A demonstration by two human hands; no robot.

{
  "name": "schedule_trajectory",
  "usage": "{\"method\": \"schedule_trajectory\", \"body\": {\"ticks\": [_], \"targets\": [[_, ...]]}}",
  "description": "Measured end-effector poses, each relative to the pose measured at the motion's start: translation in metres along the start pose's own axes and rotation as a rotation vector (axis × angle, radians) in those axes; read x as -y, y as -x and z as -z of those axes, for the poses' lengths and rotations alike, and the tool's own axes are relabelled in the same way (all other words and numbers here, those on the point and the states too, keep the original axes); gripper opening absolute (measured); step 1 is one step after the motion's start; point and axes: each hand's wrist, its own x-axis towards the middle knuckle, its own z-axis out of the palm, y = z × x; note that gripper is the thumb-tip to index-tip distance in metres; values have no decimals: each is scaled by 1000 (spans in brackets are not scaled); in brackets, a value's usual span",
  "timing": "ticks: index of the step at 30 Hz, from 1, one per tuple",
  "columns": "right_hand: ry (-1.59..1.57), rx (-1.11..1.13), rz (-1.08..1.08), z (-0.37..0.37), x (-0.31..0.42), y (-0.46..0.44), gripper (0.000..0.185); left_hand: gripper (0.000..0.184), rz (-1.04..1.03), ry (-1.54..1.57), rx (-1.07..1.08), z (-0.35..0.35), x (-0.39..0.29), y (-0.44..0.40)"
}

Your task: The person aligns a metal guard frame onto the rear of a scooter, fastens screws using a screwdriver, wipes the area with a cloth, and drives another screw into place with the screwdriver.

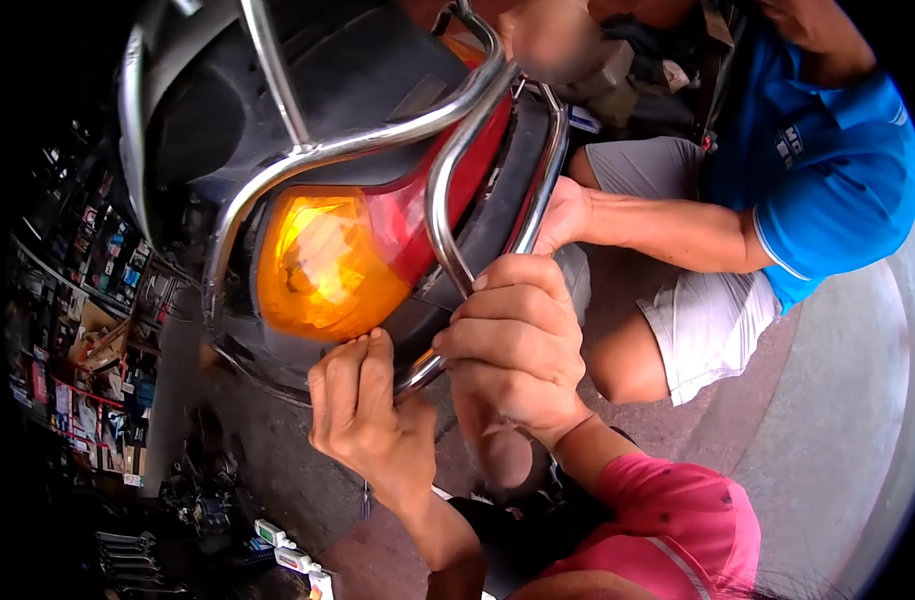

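A scooter's tail light with an amber turn-signal lens (322, 265) and a red section (402, 225) sits inside a bent chrome guard rail (357, 143). My left hand (372, 415) has its fingers bent and pressed together, the tips touching the lower edge of the amber lens. Whatever may be between those fingers is hidden. To its right, my right hand (517, 345) is wrapped round the lower bend of the chrome rail. Close above it, a co-worker's hand (562, 215) is at the rail's right side, its fingers partly hidden behind the tube.
A person in a blue shirt (827, 190) and light shorts crouches at the right. Shelves packed with small goods (87, 380) stand at the left. Several wrenches (132, 565) and white bottles (295, 560) lie at the lower left. Dark bodywork (327, 60) fills the upper middle.
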Motion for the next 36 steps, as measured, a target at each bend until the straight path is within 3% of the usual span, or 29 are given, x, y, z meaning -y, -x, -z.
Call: {"method": "schedule_trajectory", "body": {"ticks": [12,14,30,36], "targets": [[-27,-196,-23,-14,-2,6,45,41,-114,-1,25,0,8,0],[-7,-148,13,-10,-5,9,46,42,-122,-4,25,-1,9,0],[-89,-71,13,-4,-7,8,25,39,-101,-45,21,-2,6,0],[-108,-60,-19,-4,-2,5,34,40,-78,-54,54,2,3,1]]}}
